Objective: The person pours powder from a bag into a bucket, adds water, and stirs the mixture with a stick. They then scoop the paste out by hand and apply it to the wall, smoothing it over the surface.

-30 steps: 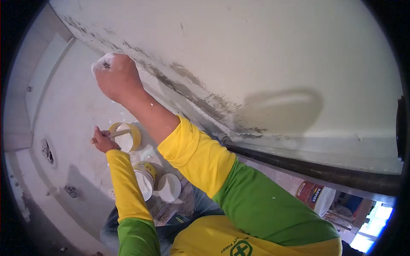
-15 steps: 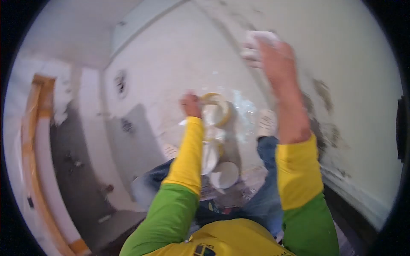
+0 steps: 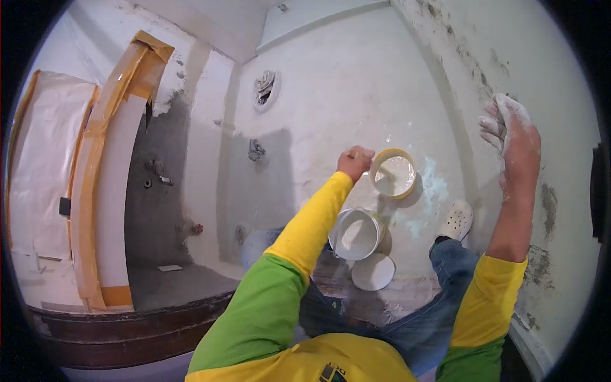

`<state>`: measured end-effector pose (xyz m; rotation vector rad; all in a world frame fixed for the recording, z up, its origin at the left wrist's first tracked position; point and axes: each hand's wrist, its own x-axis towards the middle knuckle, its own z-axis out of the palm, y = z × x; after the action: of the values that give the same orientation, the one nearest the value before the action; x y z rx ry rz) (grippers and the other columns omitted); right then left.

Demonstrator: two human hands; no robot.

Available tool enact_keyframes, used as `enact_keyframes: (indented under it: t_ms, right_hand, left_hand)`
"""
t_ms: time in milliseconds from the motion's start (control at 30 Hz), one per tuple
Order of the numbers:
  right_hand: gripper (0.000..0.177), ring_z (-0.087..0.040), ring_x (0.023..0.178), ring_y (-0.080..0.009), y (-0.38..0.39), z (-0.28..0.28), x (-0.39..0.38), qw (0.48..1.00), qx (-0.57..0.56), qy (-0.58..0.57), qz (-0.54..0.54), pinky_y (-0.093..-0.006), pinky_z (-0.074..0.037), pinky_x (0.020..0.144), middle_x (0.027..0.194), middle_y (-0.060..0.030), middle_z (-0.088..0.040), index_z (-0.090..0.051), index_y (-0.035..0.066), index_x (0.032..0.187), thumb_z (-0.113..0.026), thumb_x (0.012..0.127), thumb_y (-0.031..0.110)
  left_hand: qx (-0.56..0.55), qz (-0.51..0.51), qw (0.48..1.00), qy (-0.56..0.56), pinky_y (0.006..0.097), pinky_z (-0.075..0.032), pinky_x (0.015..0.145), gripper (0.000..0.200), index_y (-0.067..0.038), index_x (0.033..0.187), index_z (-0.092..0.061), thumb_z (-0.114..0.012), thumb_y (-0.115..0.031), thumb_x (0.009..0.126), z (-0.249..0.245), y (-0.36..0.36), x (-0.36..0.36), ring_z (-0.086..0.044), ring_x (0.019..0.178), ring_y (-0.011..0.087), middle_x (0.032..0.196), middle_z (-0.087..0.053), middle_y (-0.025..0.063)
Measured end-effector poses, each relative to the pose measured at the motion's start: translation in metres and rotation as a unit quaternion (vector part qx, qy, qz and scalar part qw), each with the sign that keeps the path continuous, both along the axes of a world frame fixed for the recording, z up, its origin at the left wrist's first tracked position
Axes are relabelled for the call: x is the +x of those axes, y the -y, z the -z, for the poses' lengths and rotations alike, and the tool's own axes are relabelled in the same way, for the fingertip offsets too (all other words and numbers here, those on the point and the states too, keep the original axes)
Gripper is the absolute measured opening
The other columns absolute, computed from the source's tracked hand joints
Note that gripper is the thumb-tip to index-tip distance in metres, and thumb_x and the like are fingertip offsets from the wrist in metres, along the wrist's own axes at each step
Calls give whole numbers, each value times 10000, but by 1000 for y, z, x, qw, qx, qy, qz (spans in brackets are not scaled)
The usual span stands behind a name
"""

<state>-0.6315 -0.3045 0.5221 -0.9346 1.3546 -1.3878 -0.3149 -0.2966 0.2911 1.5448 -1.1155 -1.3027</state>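
Note:
My left hand is closed at the left rim of a yellow-rimmed bucket, which has a whitish wet mix inside. Exactly how the fingers hold the rim is hidden. On the right, my right hand is raised close to the stained wall. White material coats its fingers, which are bent inward; whatever lies between them cannot be made out. Nearer my body stand a white bucket with pale material inside and a round white lid or tub.
A white clog is on my foot beside pale blue-white splashes. Pipe openings and fittings stick out of the surfaces at left. An orange-taped frame with plastic sheeting stands at far left, above a dark ledge.
The view has swung left, showing more of the taped frame. My right hand has come down and towards me along the wall. My left hand stays at the yellow-rimmed bucket.

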Motion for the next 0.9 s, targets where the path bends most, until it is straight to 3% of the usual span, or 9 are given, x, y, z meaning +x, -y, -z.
enact_keyframes:
  t_ms: [167,300,333,433,500,633,700,767,900]
  right_hand:
    - [408,-611,867,-176,-1,-2,8,1000,-6,-10,6,-281,-502,781,1062,-134,-624,-537,-14,1216,-518,934,280]
    - [415,-608,879,-180,2,0,8,1000,-15,-6,-6,-288,-494,794,1080,-136,-617,-534,-15,1222,-522,932,282]
    - [417,-608,879,-181,3,-1,8,1000,-21,-4,-6,-289,-493,794,1085,-136,-615,-533,-16,1224,-523,932,282]
    - [411,-608,885,-181,4,1,7,1000,-19,2,-8,-287,-493,786,1092,-139,-616,-531,-22,1224,-518,934,270]
    - [407,-609,888,-183,4,2,9,1000,-25,-2,-4,-288,-494,788,1099,-143,-615,-530,-25,1225,-506,940,264]
    - [402,-611,894,-190,2,3,9,999,-38,3,14,-294,-499,795,1118,-155,-611,-525,-38,1229,-463,955,250]
    - [405,-612,893,-193,-1,0,10,999,-33,-7,23,-296,-501,798,1119,-159,-609,-523,-41,1231,-453,959,250]
    - [408,-613,893,-195,1,-3,10,999,-37,-16,28,-299,-503,800,1120,-164,-608,-521,-45,1233,-442,962,249]
    - [414,-615,891,-194,3,0,8,999,-41,9,19,-296,-505,798,1124,-172,-604,-516,-48,1240,-444,962,250]
  left_hand:
    - [-97,-104,987,-77,267,-503,735,84,-11,773,-658,-586,-15,730,23,-27,-60,-622,810,151,843,-683,83]
    - [13,17,999,48,293,-514,610,118,-7,775,-666,-557,-8,726,19,-28,4,-610,652,160,791,-682,99]
    - [60,-25,997,-37,299,-504,553,119,-7,779,-668,-557,-15,736,-1,-21,14,-596,589,159,763,-677,107]
    - [-85,11,991,100,291,-521,680,80,-31,778,-659,-599,1,736,7,-6,8,-646,723,181,788,-682,80]
    - [-200,23,976,77,283,-514,768,88,-36,787,-653,-628,22,726,17,-13,-28,-656,834,187,862,-693,81]
    - [-23,90,990,-109,303,-509,819,131,-4,797,-638,-589,88,717,24,-31,-37,-631,928,204,985,-679,130]
    - [36,85,994,57,285,-527,758,163,-6,782,-652,-574,108,696,12,-9,-11,-653,847,201,917,-692,126]
    - [4,53,975,217,277,-531,742,130,-2,784,-646,-593,88,706,-8,4,-11,-658,804,187,902,-695,124]
    - [-181,77,976,89,288,-497,793,65,-60,770,-654,-618,-13,742,4,-21,-63,-652,833,209,827,-687,84]
